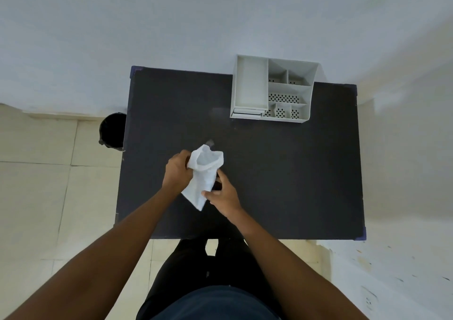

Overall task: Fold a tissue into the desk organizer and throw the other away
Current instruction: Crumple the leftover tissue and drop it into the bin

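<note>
Both hands hold one white tissue (204, 177) just above the dark worktop (282, 172), near its front middle: the left hand (177, 171) is closed on the tissue's upper left edge, and the right hand (221, 194) pinches its lower part between thumb and fingers. The tissue hangs partly folded, its top curled open. The white organizer (273, 88) stands well apart at the worktop's far right, and a black bin (113, 129) sits on the floor by the left edge.

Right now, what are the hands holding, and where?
A white tissue: left hand grips its upper left edge, right hand pinches its lower right edge.
</note>
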